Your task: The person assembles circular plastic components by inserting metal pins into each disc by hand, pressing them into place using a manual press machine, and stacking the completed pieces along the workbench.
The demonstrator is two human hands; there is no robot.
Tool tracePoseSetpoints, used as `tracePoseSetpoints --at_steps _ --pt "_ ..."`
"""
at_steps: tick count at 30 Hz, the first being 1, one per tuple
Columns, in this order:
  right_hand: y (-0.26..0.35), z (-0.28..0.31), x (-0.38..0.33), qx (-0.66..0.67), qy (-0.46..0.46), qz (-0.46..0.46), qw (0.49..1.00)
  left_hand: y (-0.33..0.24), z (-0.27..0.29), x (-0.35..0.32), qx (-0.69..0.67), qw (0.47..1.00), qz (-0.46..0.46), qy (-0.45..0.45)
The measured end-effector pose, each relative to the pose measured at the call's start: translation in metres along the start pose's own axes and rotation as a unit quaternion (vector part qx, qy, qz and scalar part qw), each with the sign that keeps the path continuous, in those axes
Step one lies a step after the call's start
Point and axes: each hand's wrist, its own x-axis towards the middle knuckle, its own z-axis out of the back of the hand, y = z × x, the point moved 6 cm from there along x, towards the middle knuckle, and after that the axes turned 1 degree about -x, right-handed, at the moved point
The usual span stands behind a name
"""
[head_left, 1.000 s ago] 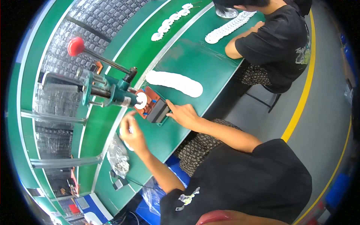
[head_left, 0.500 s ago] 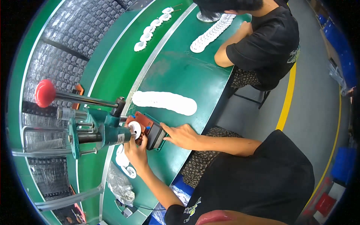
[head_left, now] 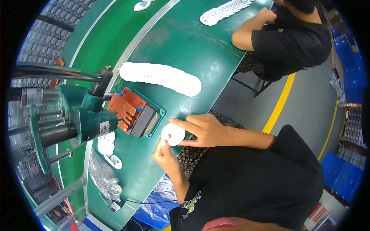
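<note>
Both my hands hold one round white disc with a small dark hole, just off the green bench's near edge side. My left hand pinches its lower rim between thumb and fingers. Across from it, my right hand grips the disc's upper and right rim with fingertips. To the left stands a green hand press with an orange-red fixture on a green base. No disc shows in the fixture.
A long overlapping row of white discs lies on the bench beyond the press. More white discs and a clear plastic bag are left of my hands. A co-worker sits at the far right beside another disc row.
The white disc has left the press fixture and come toward me, into both hands. My right hand has moved from the fixture's base to the disc. The view has shifted.
</note>
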Motion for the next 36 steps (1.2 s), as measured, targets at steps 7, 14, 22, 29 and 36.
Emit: tracePoseSetpoints --at_steps 7,14,22,29,36 --pt "-0.036 0.018 -0.019 -0.022 -0.04 -0.168 0.985 0.001 -0.043 -0.005 0.012 0.991 0.043 0.126" --pt "-0.084 0.02 -0.007 -0.118 0.051 -0.307 0.943 0.014 -0.041 0.001 0.008 0.986 0.038 0.164" --pt "-0.086 0.017 -0.043 0.464 -0.03 -0.426 0.776 0.021 -0.016 -0.013 -0.006 0.991 0.026 0.135" --pt "-0.062 0.003 -0.056 0.697 -0.054 -0.455 0.552 0.009 -0.028 -0.01 0.104 0.988 0.024 0.114" --pt "-0.061 0.018 -0.074 0.729 -0.013 -0.432 0.531 -0.008 -0.119 -0.008 0.395 0.817 -0.323 0.267"
